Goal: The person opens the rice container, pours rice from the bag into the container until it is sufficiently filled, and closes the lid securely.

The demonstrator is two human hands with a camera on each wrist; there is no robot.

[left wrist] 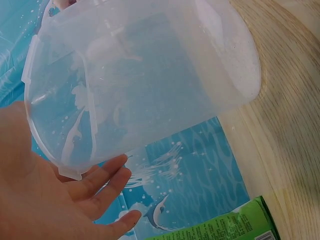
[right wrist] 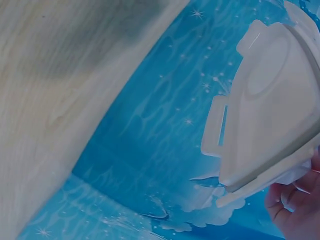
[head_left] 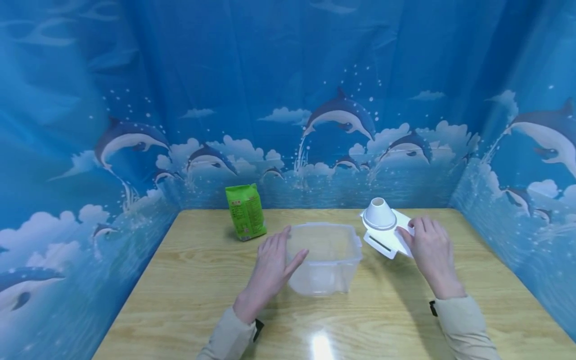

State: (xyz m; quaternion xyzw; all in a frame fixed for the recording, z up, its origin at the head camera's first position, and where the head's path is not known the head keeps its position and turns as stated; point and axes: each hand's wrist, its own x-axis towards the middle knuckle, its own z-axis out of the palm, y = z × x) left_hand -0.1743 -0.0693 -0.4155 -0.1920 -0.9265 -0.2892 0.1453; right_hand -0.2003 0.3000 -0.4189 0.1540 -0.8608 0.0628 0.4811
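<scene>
My right hand (head_left: 433,252) pinches the right edge of a white plastic lid (head_left: 390,239) with side clips. A white cone-shaped piece (head_left: 379,216) with a round opening at its tip stands up from the lid. In the right wrist view the lid (right wrist: 270,110) shows its underside and a grey seal along its edge. A clear plastic container (head_left: 319,278) without a cover sits on the table. At its left side is my left hand (head_left: 270,262), fingers extended along the outer wall and thumb over the rim, as the container (left wrist: 150,65) also shows in the left wrist view.
A green printed bag (head_left: 246,212) stands upright behind and left of the container. The wooden table (head_left: 180,300) is bounded at the back and sides by a blue dolphin-print curtain (head_left: 270,75).
</scene>
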